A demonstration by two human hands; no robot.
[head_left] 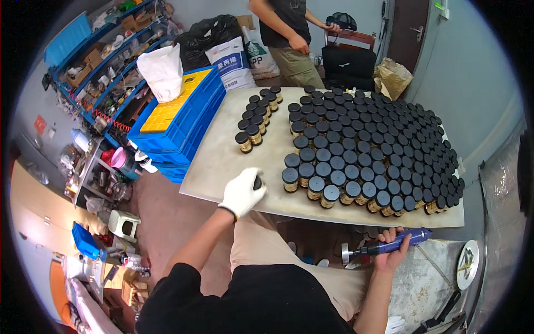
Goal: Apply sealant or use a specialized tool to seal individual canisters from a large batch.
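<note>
My left hand (241, 193), in a white glove, is closed around a jar with a black lid (257, 182) at the table's near edge. Most of that jar is hidden by the glove. Bare and wrapped around a purple handheld power driver (413, 236), my right hand (392, 255) is just off the table's front right edge. The driver lies roughly level, its round metal head (345, 253) pointing left. Many black-lidded jars with gold labels (350, 192) stand packed on the right of the table, and a smaller group (253, 133) stands at its far left.
The pale table (214, 161) lies before me. Left of it are stacked blue crates (161, 142) with a white bag on top. A metal side bench (423, 284) holds a plate (468, 265). Beyond the table, another person (283, 33) stands near a chair (349, 64).
</note>
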